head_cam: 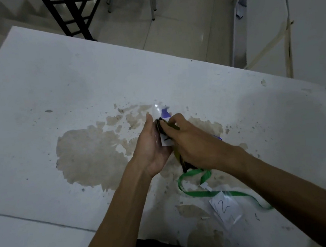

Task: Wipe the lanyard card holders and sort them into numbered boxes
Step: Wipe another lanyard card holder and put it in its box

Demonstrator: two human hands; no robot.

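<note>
My left hand cradles a clear card holder with a purple strap, held upright above the table's middle. My right hand grips a dark olive cloth and presses it against the holder's face. A white paper slip shows inside the holder between my hands. Nearer to me lies a second clear card holder with a paper marked "2", and its green lanyard curls across the table under my right forearm.
The white table has large patches of peeled paint around the work spot. Its far edge runs diagonally; beyond it are a tiled floor, a black metal frame and chair legs. No numbered boxes are in view.
</note>
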